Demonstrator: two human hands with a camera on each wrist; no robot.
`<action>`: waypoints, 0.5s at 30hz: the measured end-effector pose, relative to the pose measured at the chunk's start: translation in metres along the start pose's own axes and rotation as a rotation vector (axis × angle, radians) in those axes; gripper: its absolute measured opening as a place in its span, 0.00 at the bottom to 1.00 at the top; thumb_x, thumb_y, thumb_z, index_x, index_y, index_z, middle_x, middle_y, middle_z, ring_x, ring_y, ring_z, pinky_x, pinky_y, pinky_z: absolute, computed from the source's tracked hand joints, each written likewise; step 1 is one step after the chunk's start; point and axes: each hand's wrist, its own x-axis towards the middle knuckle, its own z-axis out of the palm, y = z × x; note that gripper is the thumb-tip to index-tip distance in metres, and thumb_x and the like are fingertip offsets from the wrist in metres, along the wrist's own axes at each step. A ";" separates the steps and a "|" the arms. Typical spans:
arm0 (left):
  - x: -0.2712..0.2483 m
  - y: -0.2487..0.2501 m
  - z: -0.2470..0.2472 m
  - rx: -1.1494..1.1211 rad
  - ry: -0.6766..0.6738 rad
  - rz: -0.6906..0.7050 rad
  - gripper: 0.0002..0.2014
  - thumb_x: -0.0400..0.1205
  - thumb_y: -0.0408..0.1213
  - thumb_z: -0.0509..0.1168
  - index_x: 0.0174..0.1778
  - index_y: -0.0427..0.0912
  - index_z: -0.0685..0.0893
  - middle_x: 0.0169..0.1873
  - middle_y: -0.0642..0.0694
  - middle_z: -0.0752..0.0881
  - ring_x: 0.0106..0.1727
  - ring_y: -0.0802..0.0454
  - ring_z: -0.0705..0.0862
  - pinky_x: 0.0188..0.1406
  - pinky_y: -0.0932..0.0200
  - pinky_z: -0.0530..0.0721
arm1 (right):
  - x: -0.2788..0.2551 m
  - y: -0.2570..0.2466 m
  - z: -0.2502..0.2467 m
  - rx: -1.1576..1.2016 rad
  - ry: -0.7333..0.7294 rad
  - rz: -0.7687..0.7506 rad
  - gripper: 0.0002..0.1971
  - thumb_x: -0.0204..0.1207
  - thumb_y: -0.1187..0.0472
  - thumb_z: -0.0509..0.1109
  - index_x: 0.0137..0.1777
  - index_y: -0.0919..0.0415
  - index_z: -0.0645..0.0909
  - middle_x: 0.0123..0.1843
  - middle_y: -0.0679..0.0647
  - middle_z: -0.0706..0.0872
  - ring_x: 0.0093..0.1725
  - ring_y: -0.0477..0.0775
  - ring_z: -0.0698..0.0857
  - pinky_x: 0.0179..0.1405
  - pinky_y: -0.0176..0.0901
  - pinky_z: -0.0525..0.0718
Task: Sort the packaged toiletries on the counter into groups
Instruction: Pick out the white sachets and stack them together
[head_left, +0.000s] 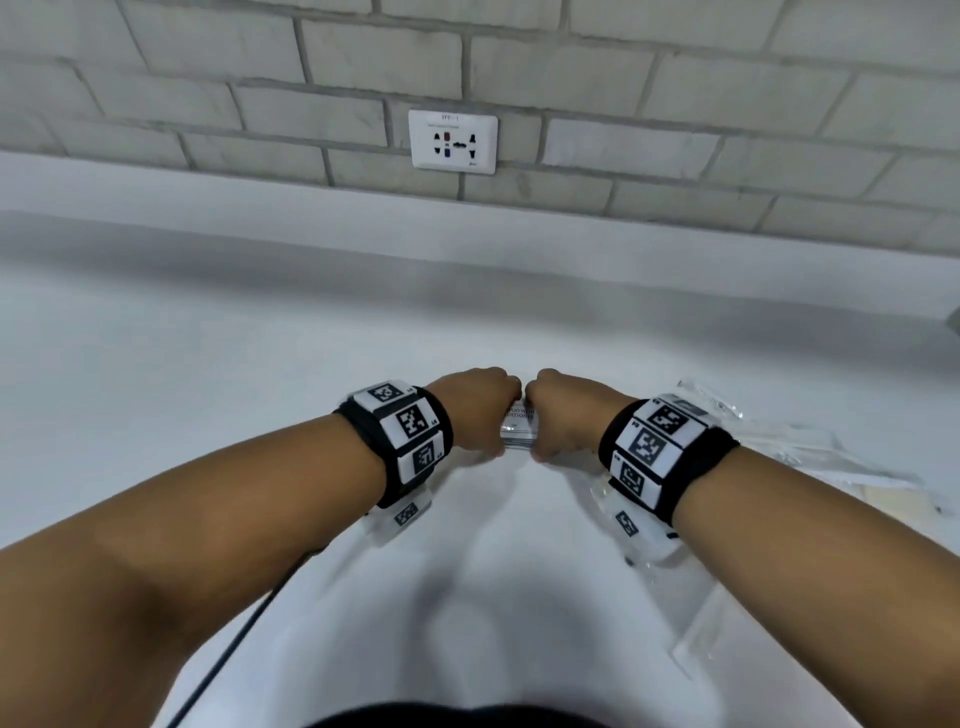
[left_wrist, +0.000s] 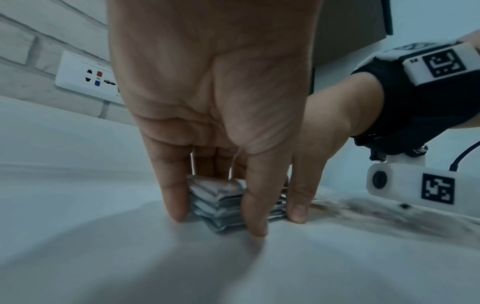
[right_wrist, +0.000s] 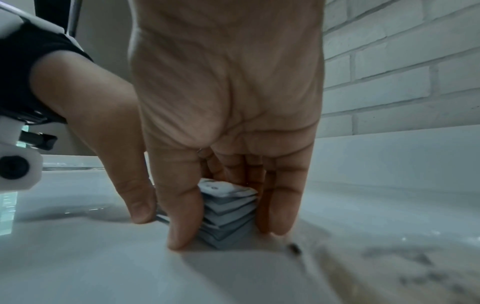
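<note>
A stack of small white sachets (head_left: 517, 423) stands on the white counter (head_left: 208, 364), its top one printed with dark text. My left hand (head_left: 470, 410) and right hand (head_left: 566, 415) close in on it from either side, knuckles almost touching. In the left wrist view, the left hand (left_wrist: 218, 222) pinches the stack (left_wrist: 218, 203) between thumb and fingers, tips on the counter. In the right wrist view, the right hand (right_wrist: 228, 236) grips the same stack (right_wrist: 228, 216) the same way. The hands hide most of the stack from above.
Clear plastic packets (head_left: 779, 441) lie on the counter to the right, and another clear wrapper (head_left: 696, 623) lies under my right forearm. A wall socket (head_left: 453, 141) sits in the brick wall behind a raised ledge. A black cable (head_left: 249, 623) runs under my left arm.
</note>
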 end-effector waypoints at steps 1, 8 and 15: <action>0.009 -0.003 -0.003 -0.003 0.004 -0.007 0.20 0.69 0.43 0.74 0.56 0.46 0.79 0.48 0.48 0.81 0.45 0.48 0.82 0.41 0.56 0.81 | 0.008 0.004 -0.004 0.000 0.000 0.007 0.20 0.62 0.58 0.77 0.54 0.60 0.80 0.50 0.55 0.78 0.42 0.56 0.85 0.34 0.43 0.81; 0.095 -0.026 -0.033 0.021 -0.010 -0.011 0.23 0.68 0.42 0.75 0.58 0.44 0.80 0.51 0.46 0.82 0.48 0.46 0.84 0.43 0.55 0.83 | 0.085 0.045 -0.039 0.006 -0.026 0.070 0.21 0.56 0.60 0.80 0.51 0.62 0.83 0.43 0.55 0.86 0.36 0.57 0.86 0.33 0.41 0.83; 0.189 -0.045 -0.063 0.022 -0.031 -0.009 0.21 0.72 0.44 0.74 0.58 0.39 0.82 0.51 0.43 0.84 0.41 0.47 0.82 0.38 0.57 0.79 | 0.157 0.097 -0.076 0.031 -0.027 0.090 0.20 0.59 0.60 0.81 0.50 0.66 0.84 0.43 0.58 0.85 0.37 0.57 0.84 0.29 0.40 0.78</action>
